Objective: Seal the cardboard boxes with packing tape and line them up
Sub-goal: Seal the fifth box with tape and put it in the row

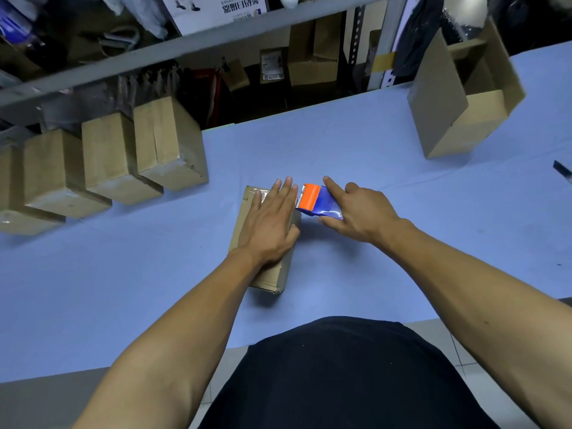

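Your left hand (270, 221) presses flat, fingers straight, on the cardboard box (266, 243) while your right hand (359, 212), at its 2 o'clock, grips the tape dispenser (318, 203).

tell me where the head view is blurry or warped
Head view: shelf rail and open box bow from wide-angle distortion, upper edges smear; the hands, tape dispenser and centre box stay sharp; soft shadows, faint glare on sealed boxes.

A: What does the left hand (268, 222) cover?
B: Most of the box (265, 243) top, so any tape seam there is hidden.
A: Left of that box?
B: The boxes in the row (93, 168) run off the frame's edge.
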`<state>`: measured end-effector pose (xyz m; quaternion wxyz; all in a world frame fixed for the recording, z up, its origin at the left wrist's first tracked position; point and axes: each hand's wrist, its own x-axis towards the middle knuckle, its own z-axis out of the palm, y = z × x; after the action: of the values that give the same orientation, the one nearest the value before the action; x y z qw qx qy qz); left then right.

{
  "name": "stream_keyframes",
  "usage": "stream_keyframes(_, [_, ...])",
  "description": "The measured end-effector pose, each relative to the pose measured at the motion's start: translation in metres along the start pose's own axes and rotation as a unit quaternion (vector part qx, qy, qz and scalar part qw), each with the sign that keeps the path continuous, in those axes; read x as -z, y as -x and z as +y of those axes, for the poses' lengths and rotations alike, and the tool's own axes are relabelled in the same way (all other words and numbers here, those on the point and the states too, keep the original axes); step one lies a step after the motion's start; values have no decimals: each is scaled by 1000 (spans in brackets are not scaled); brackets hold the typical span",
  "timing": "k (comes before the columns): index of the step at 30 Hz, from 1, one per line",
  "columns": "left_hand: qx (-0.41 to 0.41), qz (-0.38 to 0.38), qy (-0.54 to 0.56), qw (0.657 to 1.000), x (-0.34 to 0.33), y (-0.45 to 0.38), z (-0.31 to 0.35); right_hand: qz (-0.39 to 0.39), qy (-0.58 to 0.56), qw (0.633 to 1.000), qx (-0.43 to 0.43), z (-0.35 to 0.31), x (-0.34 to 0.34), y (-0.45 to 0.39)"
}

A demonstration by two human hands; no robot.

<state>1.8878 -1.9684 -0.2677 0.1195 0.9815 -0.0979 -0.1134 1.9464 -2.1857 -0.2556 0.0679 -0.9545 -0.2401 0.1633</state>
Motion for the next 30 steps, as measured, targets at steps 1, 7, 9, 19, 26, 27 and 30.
stream_keyframes(1, [4,1,2,1000,0,0,1,6,31,1000,1,-6,4,-3])
stream_keyframes(7, [14,4,2,1000,-3,-2,17,-15,167,985,-49,-47,52,-20])
stream_keyframes(9, [38,9,14,999,-6,-3,22,-21,186,981,-52,-64,65,-25])
stream_keyframes(19, [57,21,28,998,-6,1,15,-70,147,986,-35,-54,65,-26])
stream_keyframes(26, [65,5,8,998,-4,-2,21,-52,168,983,-48,-67,63,-30])
stream_keyframes(27, [66,3,10,998,-4,-2,21,-56,178,981,-46,-70,67,-33])
stream_keyframes(30, [74,7,8,997,-4,-2,22,-50,205,977,-31,-80,73,-38])
